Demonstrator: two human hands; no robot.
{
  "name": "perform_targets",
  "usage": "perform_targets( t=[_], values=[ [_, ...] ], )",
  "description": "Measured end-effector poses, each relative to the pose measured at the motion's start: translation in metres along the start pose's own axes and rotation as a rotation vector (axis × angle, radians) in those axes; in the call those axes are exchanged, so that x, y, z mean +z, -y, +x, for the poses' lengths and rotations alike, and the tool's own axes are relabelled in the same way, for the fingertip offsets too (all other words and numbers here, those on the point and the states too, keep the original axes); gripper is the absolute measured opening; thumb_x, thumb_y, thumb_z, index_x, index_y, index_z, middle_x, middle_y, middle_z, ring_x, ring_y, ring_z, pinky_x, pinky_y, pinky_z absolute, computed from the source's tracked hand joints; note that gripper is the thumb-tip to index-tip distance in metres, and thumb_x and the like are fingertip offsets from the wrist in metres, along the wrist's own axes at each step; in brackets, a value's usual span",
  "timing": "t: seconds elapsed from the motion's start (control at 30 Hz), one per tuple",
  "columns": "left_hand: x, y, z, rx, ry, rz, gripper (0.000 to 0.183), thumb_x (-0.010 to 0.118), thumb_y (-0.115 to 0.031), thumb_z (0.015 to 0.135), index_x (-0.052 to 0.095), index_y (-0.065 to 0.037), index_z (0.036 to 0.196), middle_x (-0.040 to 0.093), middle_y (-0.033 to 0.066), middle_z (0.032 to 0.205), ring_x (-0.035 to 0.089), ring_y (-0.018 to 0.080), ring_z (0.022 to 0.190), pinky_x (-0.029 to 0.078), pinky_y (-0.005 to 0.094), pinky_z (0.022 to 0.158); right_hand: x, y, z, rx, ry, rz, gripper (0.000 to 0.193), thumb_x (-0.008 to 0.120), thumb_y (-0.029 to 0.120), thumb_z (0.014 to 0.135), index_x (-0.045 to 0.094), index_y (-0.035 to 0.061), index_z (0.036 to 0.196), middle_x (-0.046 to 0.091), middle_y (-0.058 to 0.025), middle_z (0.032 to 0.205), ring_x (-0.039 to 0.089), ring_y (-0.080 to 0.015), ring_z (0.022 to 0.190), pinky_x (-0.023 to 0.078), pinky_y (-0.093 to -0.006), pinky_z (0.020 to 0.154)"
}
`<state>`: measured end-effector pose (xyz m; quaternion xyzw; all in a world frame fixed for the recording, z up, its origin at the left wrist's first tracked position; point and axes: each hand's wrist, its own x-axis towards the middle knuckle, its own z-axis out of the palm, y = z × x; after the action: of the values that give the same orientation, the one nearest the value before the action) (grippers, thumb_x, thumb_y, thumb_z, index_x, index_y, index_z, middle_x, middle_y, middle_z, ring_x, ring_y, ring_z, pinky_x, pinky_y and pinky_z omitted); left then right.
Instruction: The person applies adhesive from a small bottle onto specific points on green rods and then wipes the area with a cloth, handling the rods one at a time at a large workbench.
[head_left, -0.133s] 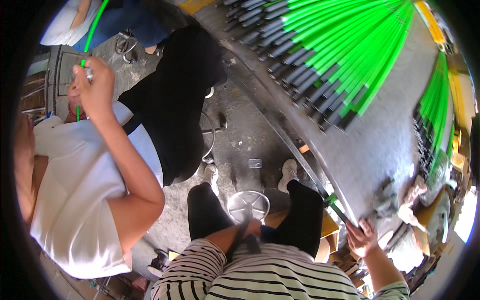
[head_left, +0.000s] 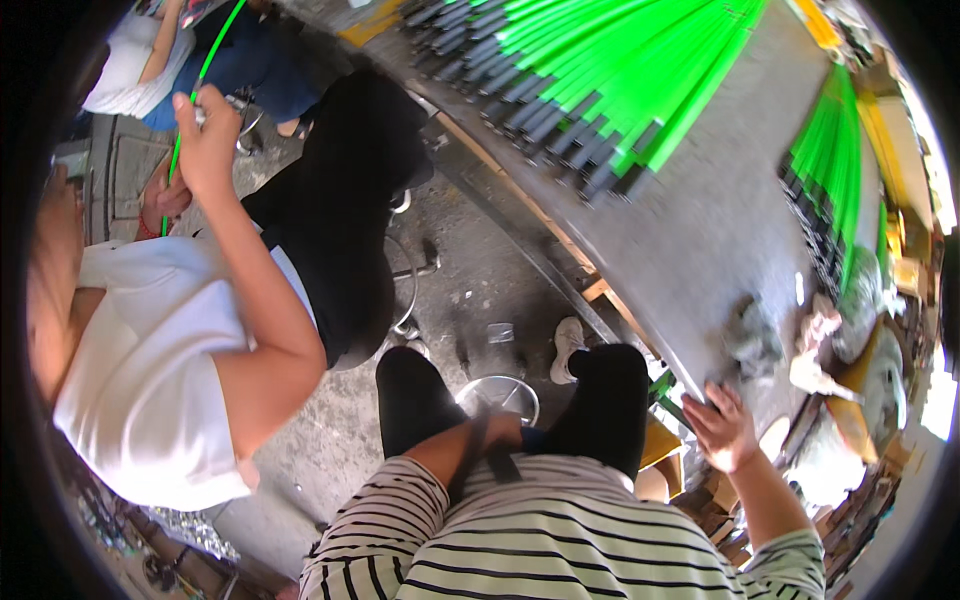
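Note:
My right hand (head_left: 722, 432) rests at the edge of the grey table (head_left: 705, 270), its fingers apart and nothing held. A green clamp-like part (head_left: 664, 390) sits just under that edge, close to my fingers. My left forearm crosses my lap, and my left hand (head_left: 508, 436) lies against my right thigh with its fingers hidden. On the table spreads a large fan of bright green rods (head_left: 610, 75) with black ends toward me. Farther right lies a smaller bundle of green rods (head_left: 838, 165), also black-ended. Neither hand touches the rods.
At left a seated co-worker in white (head_left: 165, 350) holds a long thin green rod (head_left: 212, 55) upright. Another person (head_left: 140, 70) sits behind. A round metal stool (head_left: 500, 392) stands between my legs. Plastic bags (head_left: 755, 340) and boxes crowd the right side.
The view has shifted, so the table and rods appear higher and further left. My knees have risen or come nearer. My right hand stays by the table edge.

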<state>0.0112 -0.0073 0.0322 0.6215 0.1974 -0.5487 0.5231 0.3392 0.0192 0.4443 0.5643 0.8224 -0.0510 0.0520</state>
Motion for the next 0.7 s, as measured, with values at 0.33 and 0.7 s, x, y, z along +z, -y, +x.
perform_targets(
  t=[0.33,0.7],
  values=[
    [-0.099,-0.039,-0.08,0.321,0.061,0.466,0.043,0.065,-0.029,0.069,0.061,-0.003,0.103,0.062,0.0161,0.101,0.057,0.0238,0.09,0.044,0.0381,0.077,0.007,0.018,-0.011,0.041,-0.375,-0.111,0.028,0.055,0.008,0.066,0.064,0.0069,0.093,0.056,0.0007,0.114,0.041,-0.0243,0.12,0.039,-0.0381,0.096],
    [-0.051,-0.015,-0.04,0.335,-0.182,0.652,0.036,0.068,-0.031,0.069,0.065,-0.008,0.096,0.062,0.013,0.098,0.059,0.0237,0.088,0.047,0.0361,0.075,0.023,0.014,-0.025,0.016,-0.411,-0.243,0.023,0.052,0.011,0.071,0.063,0.0092,0.091,0.054,0.0026,0.118,0.037,-0.0201,0.123,0.035,-0.0311,0.1]
  ],
)
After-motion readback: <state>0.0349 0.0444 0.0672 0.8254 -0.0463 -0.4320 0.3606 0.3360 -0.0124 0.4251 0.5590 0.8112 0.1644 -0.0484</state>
